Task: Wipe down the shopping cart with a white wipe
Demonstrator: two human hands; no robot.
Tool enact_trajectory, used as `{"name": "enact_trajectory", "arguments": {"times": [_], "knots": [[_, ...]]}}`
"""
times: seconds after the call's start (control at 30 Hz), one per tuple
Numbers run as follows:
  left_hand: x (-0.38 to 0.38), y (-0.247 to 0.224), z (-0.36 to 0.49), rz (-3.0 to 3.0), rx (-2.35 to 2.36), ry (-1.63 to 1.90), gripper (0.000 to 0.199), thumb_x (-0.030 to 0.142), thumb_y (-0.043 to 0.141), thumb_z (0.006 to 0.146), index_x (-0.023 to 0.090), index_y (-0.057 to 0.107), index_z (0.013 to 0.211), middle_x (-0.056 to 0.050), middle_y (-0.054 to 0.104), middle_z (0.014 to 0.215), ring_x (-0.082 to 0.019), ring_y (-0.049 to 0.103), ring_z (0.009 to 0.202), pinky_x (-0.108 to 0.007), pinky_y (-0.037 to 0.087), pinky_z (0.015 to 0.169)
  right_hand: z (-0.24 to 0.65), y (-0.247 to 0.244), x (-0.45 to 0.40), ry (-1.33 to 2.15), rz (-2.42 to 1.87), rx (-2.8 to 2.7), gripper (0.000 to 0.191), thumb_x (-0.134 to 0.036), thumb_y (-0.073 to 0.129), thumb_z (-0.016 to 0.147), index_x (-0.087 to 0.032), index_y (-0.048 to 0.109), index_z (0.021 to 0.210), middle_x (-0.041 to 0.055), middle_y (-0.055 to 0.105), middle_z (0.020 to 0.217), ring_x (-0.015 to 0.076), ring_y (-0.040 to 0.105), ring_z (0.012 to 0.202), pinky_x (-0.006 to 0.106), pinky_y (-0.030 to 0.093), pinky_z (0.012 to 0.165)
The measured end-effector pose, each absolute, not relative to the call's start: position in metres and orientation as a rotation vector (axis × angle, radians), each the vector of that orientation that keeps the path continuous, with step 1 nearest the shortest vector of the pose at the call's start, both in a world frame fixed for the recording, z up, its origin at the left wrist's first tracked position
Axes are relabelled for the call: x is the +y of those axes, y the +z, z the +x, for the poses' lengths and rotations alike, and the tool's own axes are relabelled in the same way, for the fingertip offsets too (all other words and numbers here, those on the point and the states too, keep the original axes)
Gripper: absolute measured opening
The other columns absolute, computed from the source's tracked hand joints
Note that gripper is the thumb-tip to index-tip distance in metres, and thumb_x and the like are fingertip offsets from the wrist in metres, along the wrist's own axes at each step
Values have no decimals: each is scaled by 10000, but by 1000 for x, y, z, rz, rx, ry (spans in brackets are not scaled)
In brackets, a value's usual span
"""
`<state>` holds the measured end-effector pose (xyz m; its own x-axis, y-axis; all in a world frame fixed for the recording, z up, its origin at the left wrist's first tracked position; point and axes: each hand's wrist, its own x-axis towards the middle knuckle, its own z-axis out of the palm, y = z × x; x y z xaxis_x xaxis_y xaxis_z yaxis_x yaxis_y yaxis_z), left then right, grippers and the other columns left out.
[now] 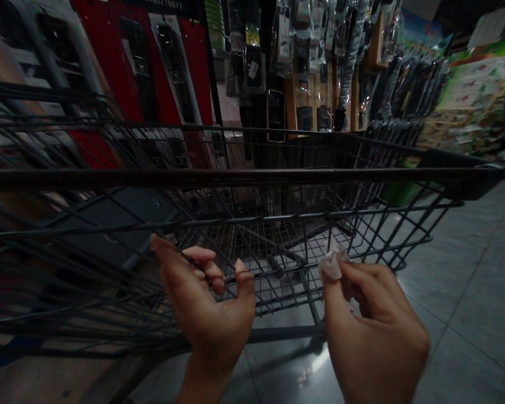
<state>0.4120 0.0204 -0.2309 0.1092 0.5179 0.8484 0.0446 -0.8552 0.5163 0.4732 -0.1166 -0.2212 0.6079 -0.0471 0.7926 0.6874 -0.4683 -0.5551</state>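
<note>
A crumpled white tissue (331, 265) is pinched between the thumb and fingers of my right hand (374, 331), in front of the side of a dark wire shopping cart (303, 216). To its left is my left hand (212, 314), palm turned up and fingers curled around a wire of the cart's side. The thumb and one finger of that hand stand apart from the others. Between the two hands the cart's mesh shows.
Beyond the cart, packaged goods (177, 73) hang on a red board, with more packets (284, 39) beside them. A dark flat panel (113, 224) shows through the cart's left part. Grey tiled floor (475, 280) lies at the right.
</note>
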Motion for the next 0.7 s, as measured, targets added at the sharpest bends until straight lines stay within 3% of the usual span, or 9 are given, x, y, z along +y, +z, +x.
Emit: {"name": "enact_trajectory", "arguments": {"times": [0.1,0.2,0.33,0.47,0.7], "knots": [[20,-230,412,2057,558,1805,1021,172,685,700,392,75,1489,6,444,952,-30,378,503,-216,451,461,469,-218,-134,-870,-1952,-532,205,-300,585,869,-179,698,749,-7,594,632,91,540,524,233,442,491],[19,-229,411,2089,599,1783,1010,171,666,720,355,46,1495,11,439,959,-27,387,516,-211,463,499,464,-211,-144,-987,-1942,-311,194,-332,598,865,-182,707,806,22,637,714,116,558,576,258,413,487],[20,-230,410,2077,581,1786,1013,163,668,719,371,47,1491,15,425,963,-23,387,518,-200,439,486,472,-211,-129,-1106,-1838,-253,155,-271,630,854,-157,714,918,57,671,875,145,603,724,269,417,546],[21,-232,411,2056,571,1798,1016,178,686,710,417,69,1481,9,433,978,-23,381,510,-206,422,467,491,-223,-108,-1119,-1785,-392,141,-220,625,858,-113,702,909,63,666,858,155,630,787,283,484,662],[20,-232,411,2062,566,1792,995,171,674,727,367,70,1492,13,426,986,-15,383,525,-185,414,479,496,-226,-111,-1070,-1794,-403,122,-171,615,851,-73,689,854,51,623,779,137,609,734,267,482,650]]}}
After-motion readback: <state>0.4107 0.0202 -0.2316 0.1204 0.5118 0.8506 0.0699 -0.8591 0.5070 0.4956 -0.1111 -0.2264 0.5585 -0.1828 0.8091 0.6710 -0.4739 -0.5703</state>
